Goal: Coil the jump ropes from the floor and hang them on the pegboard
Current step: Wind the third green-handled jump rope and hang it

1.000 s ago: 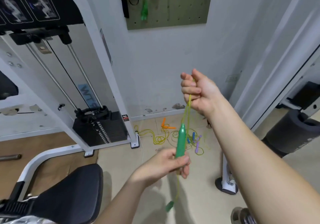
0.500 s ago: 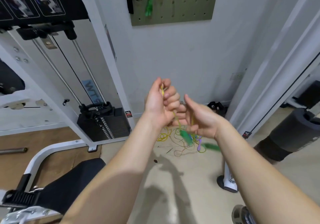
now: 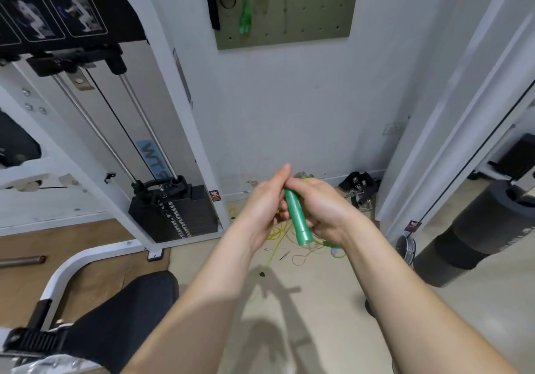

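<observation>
- Green-handled jump rope (image 3: 298, 223) with a thin yellow-green cord is held between both hands, its plastic handle slanting down toward the floor.
- Right hand (image 3: 324, 208) wraps its fingers round the handle's upper end.
- Left hand (image 3: 259, 205) closes in from the other side, fingers curled against the rope, thumb pointing straight up.
- Other tangled ropes (image 3: 301, 258) lie on the beige floor (image 3: 318, 301) just below the hands.
- High on the wall, an olive pegboard (image 3: 304, 20) carries one hanging green rope (image 3: 245, 19).
</observation>
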`<state>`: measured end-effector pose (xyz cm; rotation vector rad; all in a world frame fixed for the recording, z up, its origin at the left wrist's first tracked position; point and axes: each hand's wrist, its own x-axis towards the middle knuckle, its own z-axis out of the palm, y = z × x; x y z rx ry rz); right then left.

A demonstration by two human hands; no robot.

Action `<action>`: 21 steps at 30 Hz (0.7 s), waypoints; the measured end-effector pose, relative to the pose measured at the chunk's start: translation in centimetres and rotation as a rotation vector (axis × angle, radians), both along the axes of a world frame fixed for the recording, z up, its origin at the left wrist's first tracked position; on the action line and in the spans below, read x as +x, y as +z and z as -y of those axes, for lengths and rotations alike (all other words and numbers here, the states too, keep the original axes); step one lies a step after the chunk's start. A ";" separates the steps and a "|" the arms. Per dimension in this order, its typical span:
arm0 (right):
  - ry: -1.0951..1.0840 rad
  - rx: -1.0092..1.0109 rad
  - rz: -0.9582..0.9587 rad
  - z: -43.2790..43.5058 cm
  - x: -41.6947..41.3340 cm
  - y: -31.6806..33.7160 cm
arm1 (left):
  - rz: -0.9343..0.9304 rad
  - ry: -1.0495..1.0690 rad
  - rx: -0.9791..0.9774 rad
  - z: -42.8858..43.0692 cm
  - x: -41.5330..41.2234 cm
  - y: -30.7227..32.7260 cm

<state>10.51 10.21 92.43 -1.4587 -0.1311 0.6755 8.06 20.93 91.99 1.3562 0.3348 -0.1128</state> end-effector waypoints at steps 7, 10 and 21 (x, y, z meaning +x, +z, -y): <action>0.074 0.031 -0.076 0.1 0.4 2.0 | 0.308 0.270 -0.104 -2.7 -0.1 0.7; 0.022 0.010 -0.009 0.8 1.5 3.5 | 0.366 0.245 -0.175 -4.2 -0.6 0.4; -0.279 0.913 -0.392 -0.8 3.8 6.8 | 0.312 -0.210 0.365 2.1 -1.9 -0.5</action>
